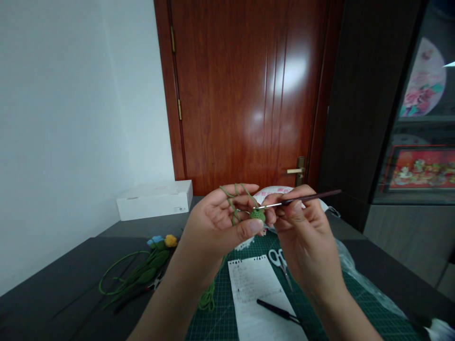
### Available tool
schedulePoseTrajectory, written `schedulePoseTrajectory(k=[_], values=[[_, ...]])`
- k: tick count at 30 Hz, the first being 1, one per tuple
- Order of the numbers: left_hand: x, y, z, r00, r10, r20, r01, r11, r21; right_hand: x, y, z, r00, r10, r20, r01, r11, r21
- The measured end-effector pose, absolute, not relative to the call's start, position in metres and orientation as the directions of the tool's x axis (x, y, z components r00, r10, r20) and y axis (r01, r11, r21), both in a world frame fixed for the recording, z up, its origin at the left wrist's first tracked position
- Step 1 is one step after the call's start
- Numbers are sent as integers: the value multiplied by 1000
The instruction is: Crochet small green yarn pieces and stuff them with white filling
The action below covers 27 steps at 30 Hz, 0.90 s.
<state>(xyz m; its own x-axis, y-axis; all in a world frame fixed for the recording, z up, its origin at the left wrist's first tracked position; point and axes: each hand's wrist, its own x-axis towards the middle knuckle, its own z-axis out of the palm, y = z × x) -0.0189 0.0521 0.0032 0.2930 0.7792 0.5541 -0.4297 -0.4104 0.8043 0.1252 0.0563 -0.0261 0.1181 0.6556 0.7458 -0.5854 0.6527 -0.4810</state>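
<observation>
Held up over the table, a small green crocheted piece (pixel 258 216) is pinched between the thumb and fingers of my left hand (pixel 227 218). Green yarn (pixel 231 201) winds around the fingers of that hand and leads to the piece. My right hand (pixel 302 222) grips a crochet hook (pixel 313 196) by its dark handle, like a pen. The hook's thin metal tip touches the top edge of the green piece. Loose green yarn (pixel 207 298) lies on the mat below, partly behind my left forearm.
On the green cutting mat (pixel 220 327) are a handwritten sheet (pixel 249 289), a black-handled tool (pixel 277 310) and white scissors (pixel 280 265). Crocheted flowers (pixel 163 241) with green stems and pliers (pixel 142 289) lie left. A white box (pixel 154 201) and plastic bag (pixel 277 190) stand behind.
</observation>
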Motion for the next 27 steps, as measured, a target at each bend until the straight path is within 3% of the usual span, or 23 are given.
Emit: schedulePoseTrajectory(k=[11,27], values=[[-19,53,5,272,789,551,-424,-416,804,132,58,-23,121,591,798,-512,726,-459],[-16,54,1,168,780,603,-362,-520,773,148,50,-22,92,303,948,-114,949,-292]])
